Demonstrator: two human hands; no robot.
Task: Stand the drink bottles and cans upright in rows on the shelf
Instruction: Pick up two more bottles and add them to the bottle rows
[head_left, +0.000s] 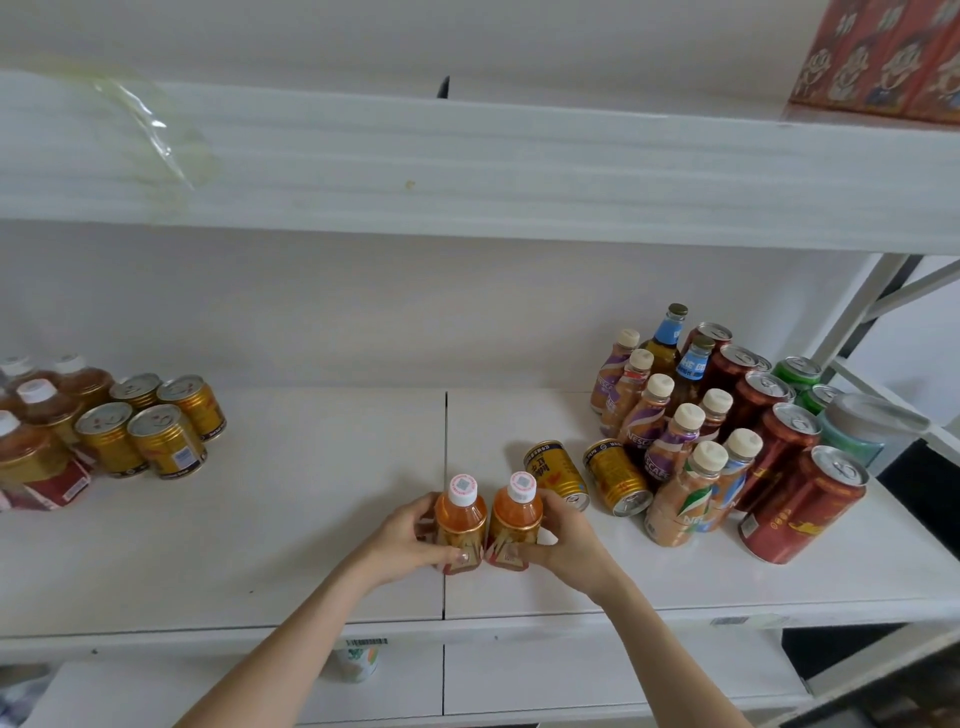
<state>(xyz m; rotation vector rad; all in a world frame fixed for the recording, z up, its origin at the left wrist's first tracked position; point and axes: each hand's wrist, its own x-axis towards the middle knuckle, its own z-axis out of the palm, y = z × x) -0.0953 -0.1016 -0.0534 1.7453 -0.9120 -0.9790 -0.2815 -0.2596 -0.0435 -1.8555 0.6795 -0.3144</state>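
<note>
Your left hand wraps one small orange bottle and your right hand wraps a second orange bottle; each grip is closed round the lower body of its bottle, thumbs on the near side. Both bottles stand upright, side by side and touching or nearly so, near the front middle of the white shelf, right at the seam between its two panels. Both carry white caps. Just behind your right hand, two gold cans lie on their sides, open ends toward you, the second gold can just beside the first. To the right stands an upright cluster: pale coffee bottles with cream caps in rows, two brown glass bottles behind them, red cans along the right, green cans at the far right rear. A pale lidded jar sits beyond the red cans; its contents are not readable from here. On the far left, upright gold cans stand in a group beside tea bottles, partly cut off by the frame edge. The upper shelf holds a red carton at right.
</note>
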